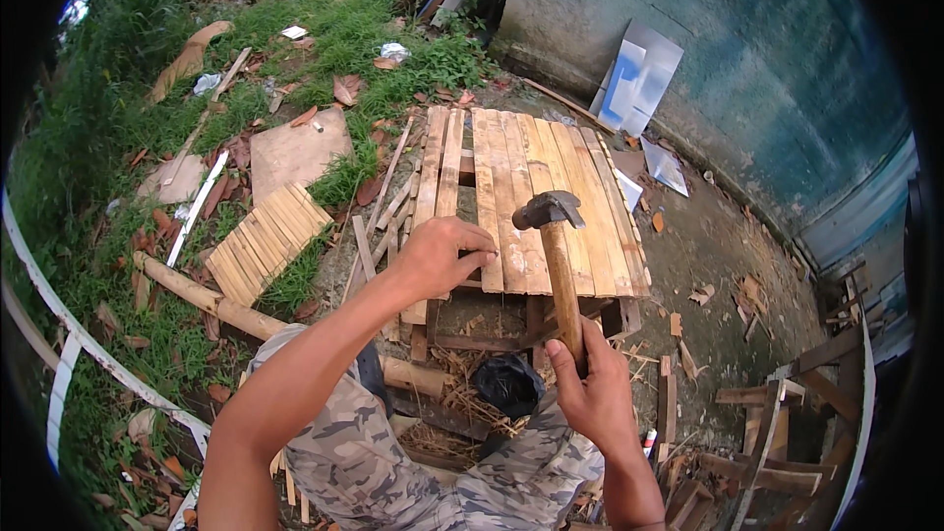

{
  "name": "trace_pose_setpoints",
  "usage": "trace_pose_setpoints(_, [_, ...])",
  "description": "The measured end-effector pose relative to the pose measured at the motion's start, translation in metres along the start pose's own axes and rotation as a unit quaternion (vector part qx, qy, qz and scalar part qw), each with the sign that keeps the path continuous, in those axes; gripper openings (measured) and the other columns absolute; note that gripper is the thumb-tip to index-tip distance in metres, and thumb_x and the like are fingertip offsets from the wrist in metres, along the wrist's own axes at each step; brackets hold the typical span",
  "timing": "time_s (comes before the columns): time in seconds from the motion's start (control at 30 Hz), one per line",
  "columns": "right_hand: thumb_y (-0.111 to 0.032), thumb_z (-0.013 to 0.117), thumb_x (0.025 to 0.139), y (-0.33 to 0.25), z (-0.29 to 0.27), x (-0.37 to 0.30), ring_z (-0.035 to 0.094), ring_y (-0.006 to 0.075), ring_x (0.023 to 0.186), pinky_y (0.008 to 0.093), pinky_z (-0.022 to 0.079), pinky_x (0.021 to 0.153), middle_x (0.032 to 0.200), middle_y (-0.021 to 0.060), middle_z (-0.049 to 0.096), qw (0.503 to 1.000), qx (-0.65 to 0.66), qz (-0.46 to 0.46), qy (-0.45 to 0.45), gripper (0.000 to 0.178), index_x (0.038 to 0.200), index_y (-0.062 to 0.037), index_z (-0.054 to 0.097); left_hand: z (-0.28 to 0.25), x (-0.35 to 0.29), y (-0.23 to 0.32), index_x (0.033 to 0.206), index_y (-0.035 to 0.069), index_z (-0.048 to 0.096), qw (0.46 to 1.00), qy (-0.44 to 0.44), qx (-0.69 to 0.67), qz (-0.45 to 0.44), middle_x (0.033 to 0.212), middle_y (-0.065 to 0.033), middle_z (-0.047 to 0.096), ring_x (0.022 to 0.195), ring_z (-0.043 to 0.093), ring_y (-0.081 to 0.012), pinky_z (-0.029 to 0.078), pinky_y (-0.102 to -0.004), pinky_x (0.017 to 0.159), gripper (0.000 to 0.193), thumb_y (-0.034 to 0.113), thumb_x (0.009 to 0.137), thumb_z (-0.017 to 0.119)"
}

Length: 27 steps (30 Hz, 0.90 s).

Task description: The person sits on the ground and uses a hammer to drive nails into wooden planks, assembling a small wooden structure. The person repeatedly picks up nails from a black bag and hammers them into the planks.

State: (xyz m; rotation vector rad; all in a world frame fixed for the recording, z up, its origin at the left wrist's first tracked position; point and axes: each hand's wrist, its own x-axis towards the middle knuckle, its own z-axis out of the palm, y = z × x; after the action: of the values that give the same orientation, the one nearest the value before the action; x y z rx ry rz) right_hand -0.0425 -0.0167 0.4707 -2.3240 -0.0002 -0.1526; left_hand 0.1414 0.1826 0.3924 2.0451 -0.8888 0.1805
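My right hand [594,385] is wrapped round the lower handle of a hammer [560,280]. The hammer stands roughly upright, its dark metal head above the slats. Thumb and fingers of my left hand [444,256] are pinched together at the near end of a pale wooden slat [487,206]; whatever they hold is too small to make out. The slat belongs to a row of boards laid side by side as a low wooden top [531,152]. A gap shows left of this slat, with dark crosspieces beneath.
A black plastic bag [507,383] lies under the near edge, among straw. Left are a bundle of slats [267,241], a bamboo pole [211,300] and a flat board [300,152]. Wooden frames [777,462] stand at lower right. A concrete wall [728,49] rises behind.
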Motion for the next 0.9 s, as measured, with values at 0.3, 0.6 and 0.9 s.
trace_pose_setpoints(0.3, [-0.015, 0.063, 0.099, -0.006, -0.001, 0.001, 0.067, 0.0478, 0.08, 0.0479, 0.052, 0.069, 0.086, 0.0281, 0.067, 1.0, 0.014, 0.022, 0.002, 0.032, 0.125, 0.0026, 0.056, -0.003, 0.002, 0.002, 0.096, 0.005, 0.079, 1.0, -0.017, 0.012, -0.006, 0.102, -0.0101, 0.077, 0.095, 0.071, -0.0289, 0.056, -0.0389, 0.085, 0.018, 0.019, 0.085, 0.077])
trace_pose_setpoints(0.6, [-0.014, 0.062, 0.099, -0.01, -0.006, 0.001, 0.065, 0.0497, 0.081, 0.0504, 0.051, 0.068, 0.084, 0.0279, 0.066, 1.0, 0.008, 0.013, -0.021, 0.029, 0.123, 0.002, 0.055, -0.002, 0.005, 0.003, 0.098, 0.005, 0.079, 0.999, -0.034, 0.014, -0.027, 0.101, -0.0124, 0.077, 0.098, 0.07, -0.0298, 0.056, -0.0408, 0.087, 0.018, 0.017, 0.085, 0.076])
trace_pose_setpoints(0.9, [-0.012, 0.063, 0.098, -0.005, -0.006, 0.002, 0.065, 0.0499, 0.083, 0.051, 0.052, 0.068, 0.085, 0.0287, 0.066, 1.0, 0.029, -0.003, -0.01, 0.031, 0.123, 0.0042, 0.054, -0.003, 0.007, 0.008, 0.099, 0.004, 0.079, 0.998, -0.039, 0.027, -0.03, 0.099, -0.0127, 0.077, 0.095, 0.07, -0.03, 0.056, -0.0403, 0.085, 0.018, 0.017, 0.086, 0.077])
